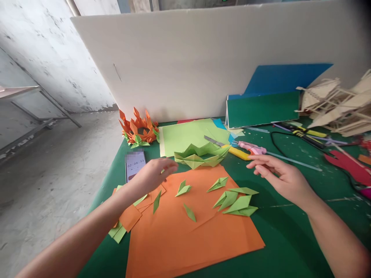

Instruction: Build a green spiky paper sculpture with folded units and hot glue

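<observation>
My left hand [155,173] hovers over the left edge of a large orange paper sheet [174,247], fingers loosely curved, with nothing plainly held. To the right, above the green table, my right hand [282,177] is open and holds nothing. Between them stands a folded light-green paper ring [199,156] with pointed edges. Small folded green pieces are scattered on the orange sheet, among them one winged piece [183,188], a flat slim one [189,212] and a cluster [239,204] nearest my right hand. Orange paper squares [131,218] lie below my left hand.
An orange paper crown [139,127] and a phone [135,164] showing a timer stand at left. Beyond the ring lie light-green paper [191,133], a yellow-handled cutter [236,152] and a pink glue gun [251,147]. A white board [185,65] rises behind; wooden models [344,102] are at right.
</observation>
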Action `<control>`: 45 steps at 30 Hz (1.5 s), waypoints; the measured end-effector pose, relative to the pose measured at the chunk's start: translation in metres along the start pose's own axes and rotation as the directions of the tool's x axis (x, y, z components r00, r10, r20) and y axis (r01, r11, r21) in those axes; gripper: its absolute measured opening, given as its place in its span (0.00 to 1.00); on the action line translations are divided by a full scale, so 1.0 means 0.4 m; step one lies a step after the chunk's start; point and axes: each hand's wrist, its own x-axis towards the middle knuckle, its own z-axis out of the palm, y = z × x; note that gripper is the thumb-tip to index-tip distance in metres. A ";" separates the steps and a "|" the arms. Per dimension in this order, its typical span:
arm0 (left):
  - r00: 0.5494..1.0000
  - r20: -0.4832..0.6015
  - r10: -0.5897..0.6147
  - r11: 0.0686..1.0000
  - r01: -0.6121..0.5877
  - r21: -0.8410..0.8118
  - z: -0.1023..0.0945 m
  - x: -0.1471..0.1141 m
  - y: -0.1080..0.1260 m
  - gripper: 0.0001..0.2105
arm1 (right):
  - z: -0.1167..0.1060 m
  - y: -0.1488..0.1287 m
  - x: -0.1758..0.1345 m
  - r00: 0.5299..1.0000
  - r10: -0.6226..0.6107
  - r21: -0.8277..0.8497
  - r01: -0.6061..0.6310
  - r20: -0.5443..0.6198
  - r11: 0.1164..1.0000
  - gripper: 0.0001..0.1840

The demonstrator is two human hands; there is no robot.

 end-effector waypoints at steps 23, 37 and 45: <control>0.989 0.026 0.149 0.988 -0.149 0.033 0.040 -0.061 0.036 0.10 | -0.031 0.046 0.022 0.964 0.099 0.038 -0.092 -0.245 0.995 0.17; 0.939 0.308 0.152 0.979 -0.186 0.083 0.140 -0.154 0.088 0.05 | -0.042 0.173 0.060 0.976 -0.117 -0.588 -0.013 -0.183 0.809 0.27; 0.879 0.298 0.371 0.909 -0.409 0.075 0.162 -0.117 0.140 0.08 | -0.010 0.171 0.064 0.959 -0.160 -0.647 -0.032 -0.236 0.762 0.26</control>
